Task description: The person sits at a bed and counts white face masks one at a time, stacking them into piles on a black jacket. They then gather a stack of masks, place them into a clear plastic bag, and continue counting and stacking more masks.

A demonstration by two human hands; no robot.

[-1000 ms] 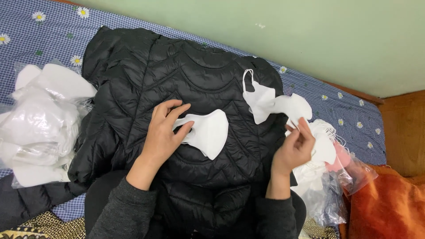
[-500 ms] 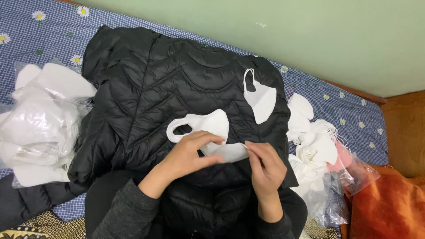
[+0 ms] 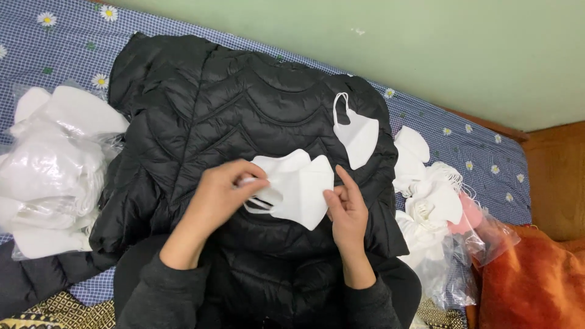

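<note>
— What sits nearest the camera?

— Two dark-sleeved forearms rising from the near edge. The left hand (image 3: 222,194) and right hand (image 3: 348,213) meet over a white folded face mask (image 3: 298,190), which lies on a black quilted jacket (image 3: 237,128) spread across the lap and the bed.

— How do the hands hold it?

— The left hand pinches the mask's left end, fingers curled over the ear loops there. The right hand touches its right near edge, forefinger raised along the side, thumb and fingers closing lightly on the fabric.

— And how does the mask lie?

— Between the two hands, its long axis running left to right, the folded point dipping toward the near right. Both hands touch it; neither is clearly nearer. It looks clean, soft and thin, with a centre crease.

— Farther out?

— A second white mask (image 3: 358,135) lies on the jacket, just beyond and to the right, loop uppermost. Loose masks in a clear plastic bag (image 3: 436,210) pile up at right, beside an orange cloth (image 3: 533,280). At left, a bigger bag of white masks (image 3: 52,164). Beyond lie the blue daisy-print bedsheet (image 3: 469,146) and a green wall (image 3: 426,49).
</note>
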